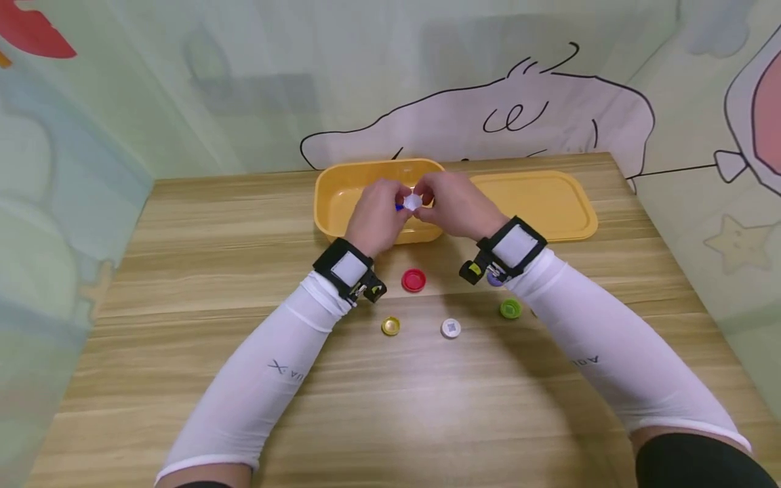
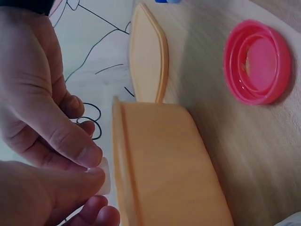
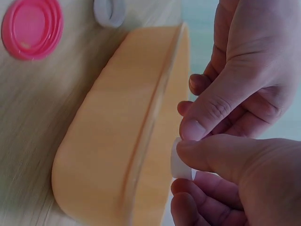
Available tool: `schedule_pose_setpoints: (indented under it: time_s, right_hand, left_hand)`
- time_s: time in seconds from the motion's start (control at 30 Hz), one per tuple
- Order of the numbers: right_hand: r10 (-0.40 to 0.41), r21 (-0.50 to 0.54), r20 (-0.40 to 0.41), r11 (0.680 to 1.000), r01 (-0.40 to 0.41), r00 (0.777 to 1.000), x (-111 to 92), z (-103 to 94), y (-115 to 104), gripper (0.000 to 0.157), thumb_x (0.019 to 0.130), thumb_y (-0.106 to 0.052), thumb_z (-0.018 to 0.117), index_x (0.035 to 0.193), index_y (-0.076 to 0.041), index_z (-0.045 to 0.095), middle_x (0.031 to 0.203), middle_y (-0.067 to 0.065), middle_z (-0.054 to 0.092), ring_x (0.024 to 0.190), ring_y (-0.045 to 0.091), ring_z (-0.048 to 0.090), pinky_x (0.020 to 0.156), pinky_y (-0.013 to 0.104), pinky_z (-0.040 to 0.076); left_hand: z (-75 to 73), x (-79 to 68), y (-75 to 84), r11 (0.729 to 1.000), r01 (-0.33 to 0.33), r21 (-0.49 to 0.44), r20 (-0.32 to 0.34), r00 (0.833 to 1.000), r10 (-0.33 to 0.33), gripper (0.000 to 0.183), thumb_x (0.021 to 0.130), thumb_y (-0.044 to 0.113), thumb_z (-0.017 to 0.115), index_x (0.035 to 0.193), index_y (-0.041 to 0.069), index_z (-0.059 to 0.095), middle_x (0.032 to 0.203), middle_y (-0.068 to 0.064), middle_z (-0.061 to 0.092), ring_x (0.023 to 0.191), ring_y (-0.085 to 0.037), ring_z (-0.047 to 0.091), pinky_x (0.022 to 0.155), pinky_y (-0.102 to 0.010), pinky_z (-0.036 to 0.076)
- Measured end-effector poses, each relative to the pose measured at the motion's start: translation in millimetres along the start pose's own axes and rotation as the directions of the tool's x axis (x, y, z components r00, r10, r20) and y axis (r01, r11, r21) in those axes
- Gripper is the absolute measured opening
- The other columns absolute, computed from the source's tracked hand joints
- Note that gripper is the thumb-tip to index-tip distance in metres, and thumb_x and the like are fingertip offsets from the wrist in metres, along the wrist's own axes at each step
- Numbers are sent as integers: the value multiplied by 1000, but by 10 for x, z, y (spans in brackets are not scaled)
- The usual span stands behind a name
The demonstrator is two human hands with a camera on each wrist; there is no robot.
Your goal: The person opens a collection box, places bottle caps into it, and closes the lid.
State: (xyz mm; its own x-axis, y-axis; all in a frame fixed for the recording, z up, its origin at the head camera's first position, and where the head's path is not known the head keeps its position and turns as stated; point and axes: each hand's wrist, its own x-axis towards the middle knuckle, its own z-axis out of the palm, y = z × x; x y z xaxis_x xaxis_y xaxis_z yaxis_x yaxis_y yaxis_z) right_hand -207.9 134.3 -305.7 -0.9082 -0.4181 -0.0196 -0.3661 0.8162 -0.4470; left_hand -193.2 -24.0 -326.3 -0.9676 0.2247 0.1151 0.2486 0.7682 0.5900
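Note:
Over the orange plastic box [image 1: 329,234], my two hands meet at a small white bottle cap [image 1: 412,202]. The left hand [image 1: 377,215] pinches its left side between thumb and fingers. From the other side the right hand [image 1: 459,205] grips it, its thumb lying along the cap [image 3: 178,165] in the right wrist view. A bit of something blue [image 1: 399,207] shows by the left fingertips, mostly hidden. In front of the box a red cap [image 1: 413,280] lies on the table, its ringed hollow side up.
Nearer me on the wooden table [image 1: 244,224] lie a gold cap [image 1: 390,326], a white cap [image 1: 451,329] and a green cap [image 1: 510,309]. A purplish cap [image 1: 494,279] is partly behind the right wrist camera. The orange lid [image 1: 537,203] lies right of the box.

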Motion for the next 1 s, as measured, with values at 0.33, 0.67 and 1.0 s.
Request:
schedule_pose_setpoints:
  time_s: [0.33, 0.67, 1.0]
  right_hand:
    - [28, -39, 30, 999, -27, 999, 151, 105, 72, 30, 89, -22, 74, 112, -3, 68, 93, 9, 63, 82, 25, 56, 71, 33, 47]
    - [53, -73, 65, 996, -48, 996, 138, 77, 91, 39, 90, -23, 73, 121, -1, 65, 97, 11, 63, 86, 26, 56, 75, 35, 48]
    - [-33, -94, 27, 995, 35, 999, -163, -136, 170, 36, 87, -20, 75, 116, -2, 65, 101, 11, 63, 90, 26, 55, 81, 37, 47]
  left_hand:
    - [128, 141, -118, 999, 18, 35, 38, 999, -20, 30, 92, 18, 71, 118, 4, 69, 98, -6, 66, 89, -19, 57, 78, -28, 47]
    - [134, 135, -128, 991, 40, 128, 71, 996, -50, 38, 93, 20, 69, 128, 7, 63, 113, -5, 65, 102, -19, 56, 88, -31, 47]
    - [14, -55, 55, 992, 1, 122, 58, 998, -8, 43, 94, 22, 70, 134, 10, 59, 119, -5, 60, 102, -16, 54, 89, -27, 47]
